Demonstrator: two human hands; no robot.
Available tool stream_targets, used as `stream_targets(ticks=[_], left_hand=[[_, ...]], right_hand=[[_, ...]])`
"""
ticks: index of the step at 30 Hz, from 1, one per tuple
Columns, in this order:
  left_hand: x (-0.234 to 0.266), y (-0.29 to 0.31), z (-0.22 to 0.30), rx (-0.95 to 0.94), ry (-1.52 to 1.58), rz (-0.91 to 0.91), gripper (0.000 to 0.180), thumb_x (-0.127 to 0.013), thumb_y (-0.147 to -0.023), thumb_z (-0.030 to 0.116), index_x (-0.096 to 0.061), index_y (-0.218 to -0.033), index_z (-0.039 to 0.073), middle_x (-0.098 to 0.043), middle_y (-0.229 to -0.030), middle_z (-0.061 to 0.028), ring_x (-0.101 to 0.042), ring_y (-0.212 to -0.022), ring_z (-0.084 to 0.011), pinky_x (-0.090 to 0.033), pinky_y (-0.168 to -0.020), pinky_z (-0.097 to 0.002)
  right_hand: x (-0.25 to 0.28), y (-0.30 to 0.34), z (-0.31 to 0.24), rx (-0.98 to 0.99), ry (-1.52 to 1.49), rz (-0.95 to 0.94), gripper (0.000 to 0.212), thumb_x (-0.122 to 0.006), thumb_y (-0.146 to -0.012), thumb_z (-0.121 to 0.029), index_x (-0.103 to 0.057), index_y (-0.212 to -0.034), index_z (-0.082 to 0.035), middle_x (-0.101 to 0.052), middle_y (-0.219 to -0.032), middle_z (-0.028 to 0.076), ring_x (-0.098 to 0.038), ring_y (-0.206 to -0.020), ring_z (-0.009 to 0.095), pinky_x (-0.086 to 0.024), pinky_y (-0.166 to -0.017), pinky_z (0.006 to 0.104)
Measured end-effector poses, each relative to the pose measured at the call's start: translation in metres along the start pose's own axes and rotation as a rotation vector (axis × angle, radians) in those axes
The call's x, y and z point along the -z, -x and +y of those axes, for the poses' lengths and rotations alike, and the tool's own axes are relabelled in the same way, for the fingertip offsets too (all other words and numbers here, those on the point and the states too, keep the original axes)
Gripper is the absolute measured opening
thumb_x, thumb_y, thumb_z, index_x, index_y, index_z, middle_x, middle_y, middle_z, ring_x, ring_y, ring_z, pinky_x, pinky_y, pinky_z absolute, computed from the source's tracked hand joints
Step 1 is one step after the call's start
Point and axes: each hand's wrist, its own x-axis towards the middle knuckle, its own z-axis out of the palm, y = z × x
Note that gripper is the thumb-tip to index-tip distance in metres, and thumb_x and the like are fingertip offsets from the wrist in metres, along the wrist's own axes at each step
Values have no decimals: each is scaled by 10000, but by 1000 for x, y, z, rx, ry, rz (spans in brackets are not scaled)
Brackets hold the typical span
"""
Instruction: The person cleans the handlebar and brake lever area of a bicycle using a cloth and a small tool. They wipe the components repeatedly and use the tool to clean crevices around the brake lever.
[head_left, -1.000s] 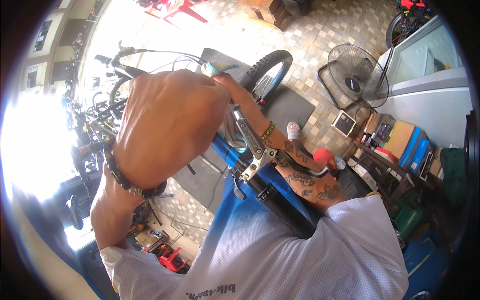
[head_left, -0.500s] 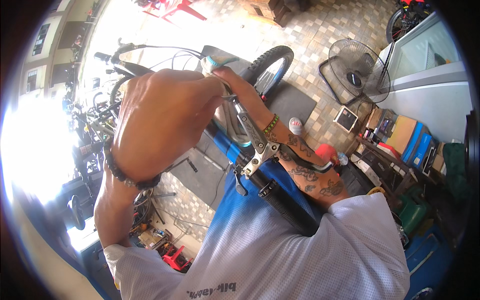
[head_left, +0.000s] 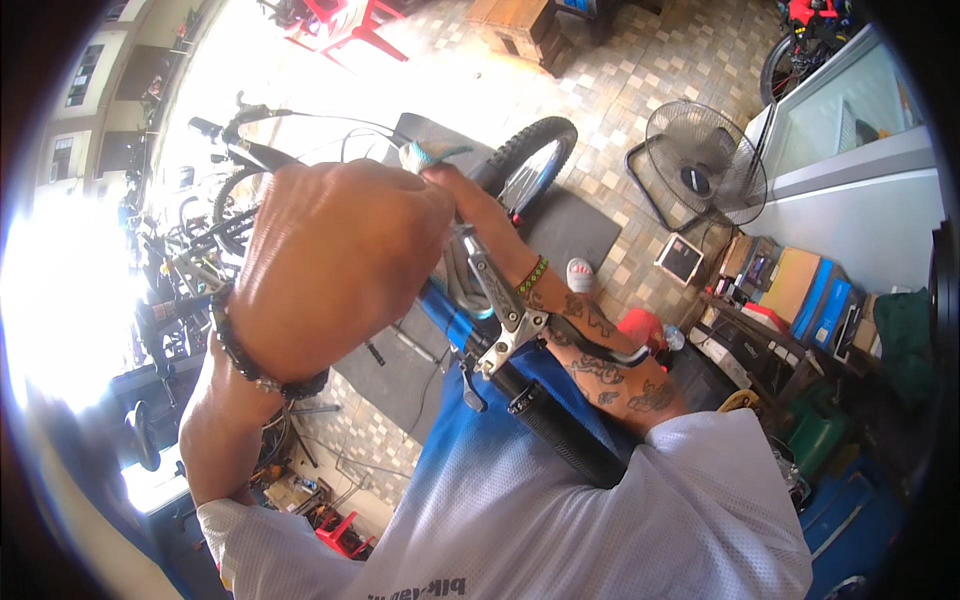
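Observation:
My left hand (head_left: pixel 345 255), large in the view and wearing a dark beaded bracelet, is closed over the bike's handlebar area. Its fingertips and whatever they grip are hidden. Beyond it, my right hand (head_left: pixel 441 176) is mostly covered by the left; a pale blue and white cloth (head_left: pixel 437 153) bunches out beside it. Greyish cloth (head_left: pixel 462 275) also shows below the hands. A handlebar with a black grip (head_left: pixel 565 430) points toward my shirt. On it sit a silver and black brake lever (head_left: pixel 595 345) and a small thumb lever (head_left: pixel 472 397). Blue tubing (head_left: pixel 445 318) runs under the cloth.
The bike's knobby wheel (head_left: pixel 535 150) stands ahead over a dark mat (head_left: pixel 575 215). A floor fan (head_left: pixel 695 175) is at the right, with boxes (head_left: pixel 800 285) on a cluttered shelf nearer me. Red plastic chairs (head_left: pixel 360 25) and a wooden box (head_left: pixel 515 28) stand farther off.
The view has shifted slightly, so the scene sits a little lower and to the left. My left hand has rolled over slightly, its knuckles now covering more of the spot by the lever.

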Motion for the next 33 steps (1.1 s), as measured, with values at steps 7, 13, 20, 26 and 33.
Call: stream_targets(ticks=[7, 13, 20, 26, 33], left_hand=[[2, 4, 3, 58, 6, -54, 107, -823, -900, 124, -727, -877, 84, -682, -720, -103, -708, -675, -349, -528, -618, -496], [-25, 23, 4, 104, 65, -28, 48, -725, -870, 107, -692, -900, 87, -663, -673, -138, -716, -646, -365, -523, -561, -491], [-22, 44, -11, 242, 305, -36, 144, -718, -1035, 193, -726, -1051, 50, -781, -842, -120, -756, -674, -299, -506, -550, -423], [-36, 112, -22, 176, 1938, 317, 317, -644, -1106, 105, -547, -1304, -122, -765, -1137, -349, -814, -827, -414, -693, -629, -462], [-80, 83, 40, 479, 1484, 957, 317, -573, -1178, 226, -618, -1205, -87, -715, -773, -196, -701, -656, -202, -502, -512, -281]], right_hand=[[-3, 3, -3, -82, -50, 8, 362, -560, -1156, -381, -771, -1107, -90, -714, -998, -32, -645, -922, 41, -527, -863, 267], [-2, -3, -4, -52, -79, -37, 336, -575, -1151, -367, -757, -1086, -92, -703, -971, -28, -646, -865, 46, -540, -809, 268], [-8, 0, -12, -46, -33, 43, 305, -584, -1149, -340, -751, -1110, -88, -722, -974, -21, -668, -862, 70, -549, -806, 280], [-3, -5, -5, -104, -27, 1, 316, -596, -1147, -347, -767, -1153, -81, -733, -1005, -17, -665, -907, 71, -543, -854, 282], [-6, 0, -14, -97, 55, 81, 333, -577, -1156, -347, -761, -1178, -71, -736, -1051, -10, -661, -940, 70, -541, -871, 283]])
